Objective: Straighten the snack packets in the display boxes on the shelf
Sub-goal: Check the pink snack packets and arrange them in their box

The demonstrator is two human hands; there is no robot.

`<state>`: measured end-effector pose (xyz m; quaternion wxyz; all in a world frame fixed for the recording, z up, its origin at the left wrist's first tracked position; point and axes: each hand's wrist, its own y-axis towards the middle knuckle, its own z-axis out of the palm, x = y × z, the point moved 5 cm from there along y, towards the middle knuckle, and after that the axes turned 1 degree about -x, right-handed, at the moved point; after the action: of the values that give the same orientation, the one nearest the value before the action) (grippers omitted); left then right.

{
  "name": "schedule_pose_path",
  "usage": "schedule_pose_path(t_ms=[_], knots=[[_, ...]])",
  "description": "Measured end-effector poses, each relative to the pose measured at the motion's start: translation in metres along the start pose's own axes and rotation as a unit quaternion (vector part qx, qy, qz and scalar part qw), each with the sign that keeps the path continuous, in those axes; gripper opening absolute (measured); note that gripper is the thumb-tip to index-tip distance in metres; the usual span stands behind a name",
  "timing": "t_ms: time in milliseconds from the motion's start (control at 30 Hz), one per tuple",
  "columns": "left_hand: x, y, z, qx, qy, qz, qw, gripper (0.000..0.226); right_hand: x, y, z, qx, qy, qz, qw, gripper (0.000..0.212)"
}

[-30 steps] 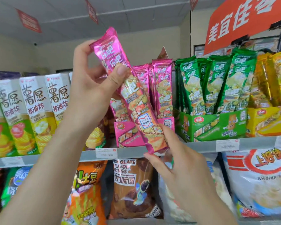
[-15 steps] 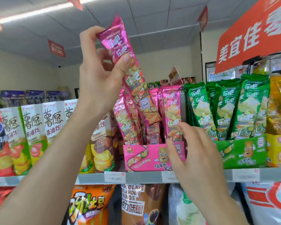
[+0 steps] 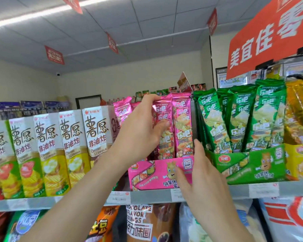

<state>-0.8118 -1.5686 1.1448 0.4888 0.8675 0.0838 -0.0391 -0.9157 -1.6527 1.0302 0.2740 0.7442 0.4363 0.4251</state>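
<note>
Two grips in play, only one on the packet. Left grip (image 3: 140, 131) is wrapped on the pink packet (image 3: 165, 145), with fingers hooked over its top edge and thumb across the front, high up. Right grip (image 3: 205, 173) is flat with fingers straight, holding nothing. Its thumb is on the front face of the pink display box (image 3: 152, 173) and its fingers run up the box's right side, next to the green display box (image 3: 252, 168)

Key geometry: the packet's long axis is near vertical, roughly parallel to the neighbour packet (image 3: 182, 123) touching it on the right. Its lower end is below the box's front wall and hidden, so I can't tell if it's bottomed out. Most of the packet lies below the left grip, so my read is that the next move is down along the axis, not sideways. Left grip is nearer and should do it. Right looks like it's bracing the box on the shelf (image 3: 147, 197)

Risk, as a guess: the foil looks limp, so pushing from the top may buckle it instead of seating it. The leaning packets (image 3: 122, 110) at the box's left end look not yet straightened
</note>
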Motion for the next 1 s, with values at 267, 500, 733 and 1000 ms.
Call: schedule_pose_path(t_ms=[267,500,733,1000], knots=[[-0.013,-0.001,-0.013,-0.039,0.177,0.093,0.979,0.052,0.002,-0.006,0.011,-0.057,0.045,-0.003,0.997,0.06],[-0.008,0.014,-0.021,-0.018,0.232,0.054,0.971,0.063,0.018,-0.004,0.02,-0.086,0.022,-0.028,0.996,0.058],[-0.003,0.02,-0.012,-0.022,0.232,0.055,0.971,0.045,0.014,0.007,0.017,-0.041,0.057,-0.045,0.997,0.052],[0.008,0.009,-0.025,-0.075,0.24,0.051,0.967,0.02,-0.01,0.068,0.014,0.009,0.369,0.085,0.925,0.028]])
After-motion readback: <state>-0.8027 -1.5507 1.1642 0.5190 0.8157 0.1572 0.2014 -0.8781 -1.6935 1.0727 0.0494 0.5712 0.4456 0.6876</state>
